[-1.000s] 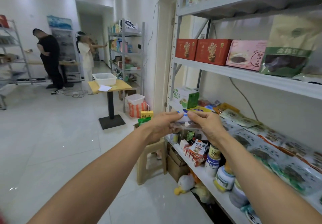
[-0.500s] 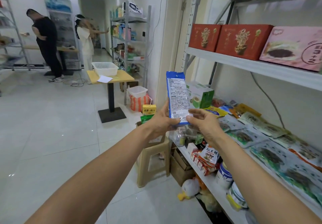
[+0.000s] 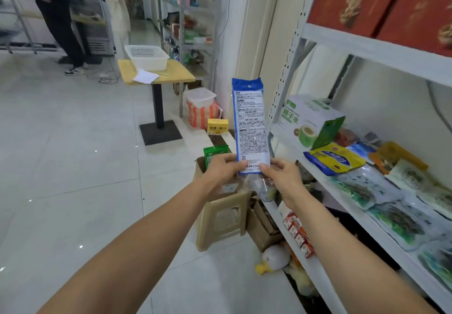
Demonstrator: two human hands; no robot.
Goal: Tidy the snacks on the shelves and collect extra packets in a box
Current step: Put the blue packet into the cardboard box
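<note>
1. Presently, the blue-and-white packet (image 3: 250, 128) stands upright in mid-air, printed back toward the camera, just in front of the perforated shelf post (image 3: 286, 81)
2. Grip: the left hand (image 3: 223, 167) pinches the packet's lower left corner and the right hand (image 3: 281, 176) pinches its lower right corner; neither hand holds anything else
3. Directly below the hands, an open cardboard box (image 3: 201, 167) sits on a beige stool (image 3: 220, 220); a green packet (image 3: 215, 153) stands inside it, and the hands hide part of the box
4. Just right of the held packet, the middle shelf (image 3: 288, 143) carries a white-and-green carton (image 3: 310, 120), then a yellow-and-blue packet (image 3: 335, 158), then a crowded row of flat packets
5. Red boxes (image 3: 354, 0) stand on the upper shelf (image 3: 367, 49)
6. Small red cartons (image 3: 297, 233) line the lower shelf; a duck toy (image 3: 274, 257) lies on the floor beneath
7. Farther back stand a yellow box (image 3: 217, 126) and a small table (image 3: 176, 74) bearing a white basket (image 3: 146, 57); two persons stand at the far end
</note>
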